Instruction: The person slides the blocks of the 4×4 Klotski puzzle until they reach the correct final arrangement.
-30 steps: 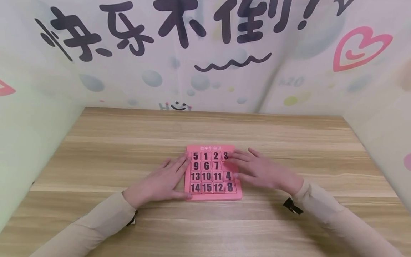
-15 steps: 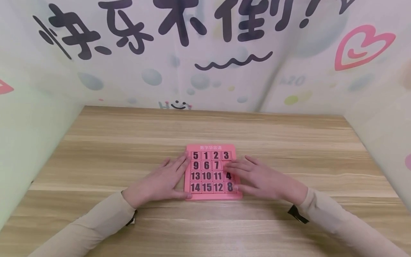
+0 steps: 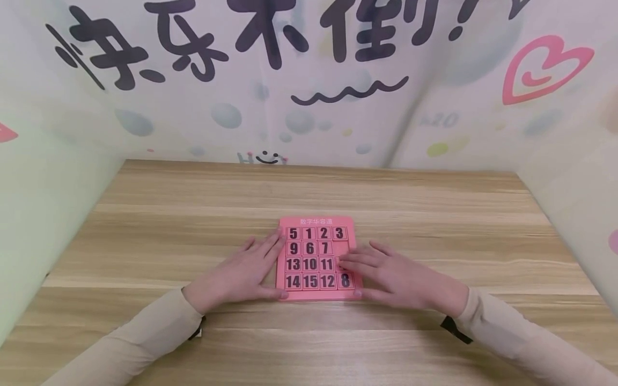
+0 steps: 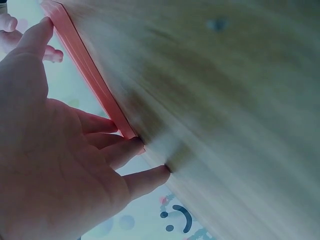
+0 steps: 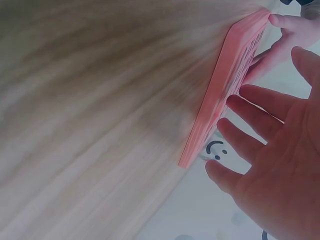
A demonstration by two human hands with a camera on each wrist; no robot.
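Note:
A pink number sliding puzzle [image 3: 316, 295] lies flat on the wooden table [image 3: 193, 203], its black-numbered tiles facing up. My left hand [image 3: 241, 272] rests along its left edge, thumb at the near corner and fingers further up that side; the left wrist view shows fingertips [image 4: 132, 146] against the pink rim. From the right, my right hand [image 3: 403, 276] reaches over with fingers extended, fingertips on the third row where they cover the last tile. The gap in the grid shows in the second row, right of the 7 tile [image 3: 325, 249]. In the right wrist view the fingers [image 5: 255, 112] spread beside the puzzle.
Behind the table rises a white backdrop [image 3: 203, 112] with large black characters, bubbles and a pink heart [image 3: 545, 69]. Pale panels stand at the left and right sides. A dark strap [image 3: 456, 329] shows under the right wrist.
My right hand has slid toward me down the right column, from the top rows to the third row, uncovering the 3 tile and the gap. The left hand stays put.

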